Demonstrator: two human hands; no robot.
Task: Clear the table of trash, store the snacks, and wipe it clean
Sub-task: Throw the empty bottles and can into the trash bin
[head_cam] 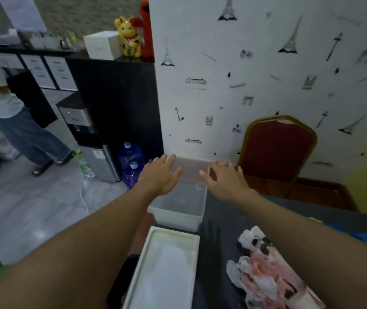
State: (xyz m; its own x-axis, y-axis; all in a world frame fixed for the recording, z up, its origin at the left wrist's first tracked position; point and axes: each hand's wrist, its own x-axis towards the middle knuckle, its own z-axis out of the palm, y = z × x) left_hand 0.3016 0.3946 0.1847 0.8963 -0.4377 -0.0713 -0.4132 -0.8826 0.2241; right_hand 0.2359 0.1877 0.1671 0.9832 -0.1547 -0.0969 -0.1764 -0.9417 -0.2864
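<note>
Presently, the left hand (159, 176) and the right hand (226, 182) are held out side by side, palms down, over a clear bin (176, 219). The fingers of both are spread and nearly straight, and nothing is gripped by either. Whether any fingertip touches the bin's far rim cannot be told. The bin is found directly under and between the fingers, at the far edge of a dark table (220, 219). Its open top is seen below the left palm and beside the right thumb. Back from the fingers toward the wrists, just short of the bin's near wall, a white lid (167, 264) is laid flat. To the right of the right fingers and much nearer the body, a crumpled pink-and-white bag (265, 273) is spread on the table, partly covered by the right forearm. A blue cloth (365, 238) is glimpsed on the far side of that forearm. Past the right fingertips, a red chair (278, 150) is set against the wall. Left of the left fingers, two blue bottles (131, 161) are stood on the floor beside a water dispenser (88, 139).
</note>
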